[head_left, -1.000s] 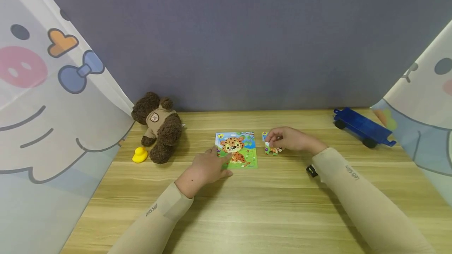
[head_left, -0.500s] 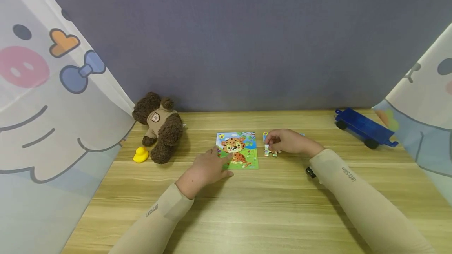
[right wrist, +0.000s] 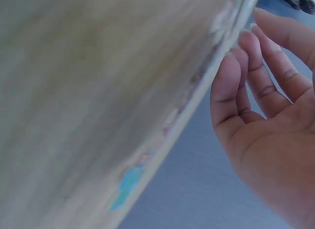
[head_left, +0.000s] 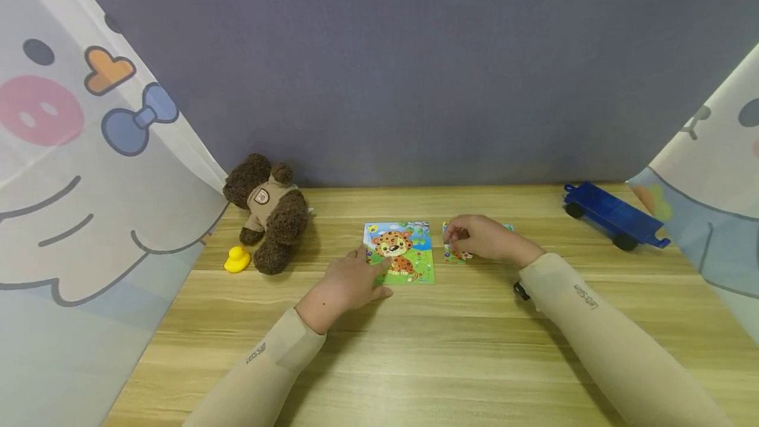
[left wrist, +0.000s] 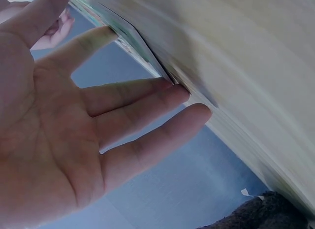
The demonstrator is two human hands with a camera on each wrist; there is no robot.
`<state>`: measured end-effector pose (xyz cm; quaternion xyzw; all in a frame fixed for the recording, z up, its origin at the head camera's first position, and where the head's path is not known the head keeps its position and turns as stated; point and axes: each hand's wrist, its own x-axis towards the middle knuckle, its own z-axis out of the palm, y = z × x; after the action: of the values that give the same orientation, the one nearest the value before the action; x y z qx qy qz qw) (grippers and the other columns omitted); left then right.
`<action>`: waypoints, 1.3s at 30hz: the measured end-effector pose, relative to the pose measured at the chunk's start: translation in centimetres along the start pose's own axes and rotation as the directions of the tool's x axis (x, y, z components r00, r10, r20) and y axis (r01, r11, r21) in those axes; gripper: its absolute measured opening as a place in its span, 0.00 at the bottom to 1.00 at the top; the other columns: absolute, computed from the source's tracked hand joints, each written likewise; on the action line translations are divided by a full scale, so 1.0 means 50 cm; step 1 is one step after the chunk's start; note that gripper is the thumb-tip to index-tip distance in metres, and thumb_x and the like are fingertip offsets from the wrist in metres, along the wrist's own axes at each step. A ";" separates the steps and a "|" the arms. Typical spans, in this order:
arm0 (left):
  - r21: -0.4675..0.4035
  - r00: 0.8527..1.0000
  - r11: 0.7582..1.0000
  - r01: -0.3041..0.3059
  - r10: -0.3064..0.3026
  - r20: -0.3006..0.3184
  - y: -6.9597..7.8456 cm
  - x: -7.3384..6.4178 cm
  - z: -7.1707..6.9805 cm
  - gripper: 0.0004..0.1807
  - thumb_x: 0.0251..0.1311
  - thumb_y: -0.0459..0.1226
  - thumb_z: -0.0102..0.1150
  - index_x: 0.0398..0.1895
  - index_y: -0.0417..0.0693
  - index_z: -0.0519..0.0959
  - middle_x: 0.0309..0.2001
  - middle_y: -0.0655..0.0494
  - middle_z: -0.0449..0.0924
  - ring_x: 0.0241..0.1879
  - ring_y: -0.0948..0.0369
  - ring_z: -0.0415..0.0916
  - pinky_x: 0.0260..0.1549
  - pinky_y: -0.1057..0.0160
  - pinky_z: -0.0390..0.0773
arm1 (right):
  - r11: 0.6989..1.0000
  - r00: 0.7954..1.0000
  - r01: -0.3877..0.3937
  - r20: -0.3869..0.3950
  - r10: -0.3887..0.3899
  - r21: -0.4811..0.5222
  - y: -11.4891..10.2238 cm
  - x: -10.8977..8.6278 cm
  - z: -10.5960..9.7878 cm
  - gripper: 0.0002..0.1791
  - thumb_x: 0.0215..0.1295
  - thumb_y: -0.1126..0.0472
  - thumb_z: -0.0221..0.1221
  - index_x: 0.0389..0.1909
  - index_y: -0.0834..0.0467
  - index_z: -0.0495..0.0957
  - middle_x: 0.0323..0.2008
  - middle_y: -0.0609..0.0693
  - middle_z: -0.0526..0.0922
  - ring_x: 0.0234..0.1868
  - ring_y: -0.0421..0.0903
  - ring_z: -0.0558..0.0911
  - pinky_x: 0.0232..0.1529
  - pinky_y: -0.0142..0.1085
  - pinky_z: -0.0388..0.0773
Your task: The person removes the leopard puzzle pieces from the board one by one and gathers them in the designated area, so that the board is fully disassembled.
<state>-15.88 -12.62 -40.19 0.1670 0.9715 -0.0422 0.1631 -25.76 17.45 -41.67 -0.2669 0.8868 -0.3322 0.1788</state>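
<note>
A square board with a cartoon leopard picture (head_left: 409,249) lies flat on the wooden table. My left hand (head_left: 350,280) is at its lower left, fingers spread, some fingertips on its edge. In the left wrist view the board (left wrist: 138,42) shows nearly edge-on beside the fingertips. Right of it lie jigsaw puzzle pieces (head_left: 455,257) with matching colours, partly hidden by my right hand (head_left: 483,237). Its fingers and thumb are curled together, pinching at a puzzle piece near the left side. The right wrist view shows a blue puzzle piece (right wrist: 127,187) farther along the table.
A brown teddy bear (head_left: 269,216) lies at the left, with a yellow rubber duck (head_left: 237,259) beside it. At the back right stands a blue toy trailer (head_left: 613,211). A grey partition (head_left: 415,71) rises behind the table. A small black object (head_left: 521,290) shows under the right sleeve.
Over the second, my right hand has shifted slightly among the puzzle pieces; the notch seen below its fingers is now covered by a flower-patterned part. My left hand stays on the board.
</note>
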 end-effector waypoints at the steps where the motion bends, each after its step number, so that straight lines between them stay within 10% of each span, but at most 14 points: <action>1: 0.005 1.000 1.000 -0.008 0.008 -0.003 -0.001 0.001 -0.002 0.39 0.73 0.67 0.52 0.84 0.70 0.64 0.82 0.32 0.61 0.78 0.38 0.69 0.65 0.33 0.81 | 1.000 1.000 0.013 -0.016 -0.013 -0.014 -0.004 0.000 -0.003 0.07 0.78 0.62 0.62 0.50 0.57 0.85 0.40 0.50 0.87 0.37 0.43 0.80 0.36 0.35 0.78; 10: -0.088 0.996 0.994 -0.065 0.071 0.061 -0.015 0.019 -0.041 0.35 0.75 0.65 0.53 0.80 0.67 0.71 0.78 0.41 0.71 0.78 0.37 0.67 0.72 0.32 0.74 | 0.997 0.996 0.066 -0.062 -0.064 0.032 -0.084 0.011 -0.032 0.11 0.83 0.57 0.58 0.54 0.56 0.84 0.41 0.58 0.86 0.35 0.56 0.84 0.33 0.37 0.81; 17: -0.123 0.998 0.991 -0.048 0.051 0.024 -0.015 0.021 -0.045 0.35 0.76 0.67 0.50 0.81 0.70 0.68 0.83 0.43 0.61 0.80 0.35 0.63 0.69 0.28 0.74 | 0.994 0.994 0.105 -0.032 -0.104 0.024 -0.137 0.038 -0.021 0.10 0.82 0.52 0.58 0.53 0.50 0.85 0.48 0.55 0.87 0.36 0.46 0.80 0.38 0.38 0.80; 25: -0.176 0.995 0.980 -0.091 0.094 0.012 0.002 0.000 -0.016 0.43 0.73 0.68 0.52 0.86 0.68 0.58 0.88 0.34 0.39 0.85 0.32 0.47 0.69 0.28 0.75 | 0.992 0.992 0.125 0.033 -0.125 0.017 -0.147 0.083 0.011 0.13 0.81 0.57 0.59 0.58 0.57 0.83 0.53 0.56 0.86 0.45 0.52 0.84 0.45 0.40 0.82; 39: -0.112 0.991 0.984 -0.136 0.136 -0.009 0.029 -0.038 0.005 0.41 0.76 0.64 0.53 0.84 0.58 0.64 0.86 0.37 0.51 0.85 0.33 0.51 0.81 0.39 0.65 | 0.999 0.996 0.035 0.078 -0.037 0.026 -0.136 0.132 0.076 0.20 0.78 0.58 0.63 0.65 0.60 0.78 0.64 0.59 0.78 0.65 0.56 0.81 0.63 0.48 0.84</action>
<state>-13.64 -11.90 -39.83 0.2235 0.9588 0.0241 0.1739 -26.70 7.31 -40.66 -0.2934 0.8700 -0.3356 0.2108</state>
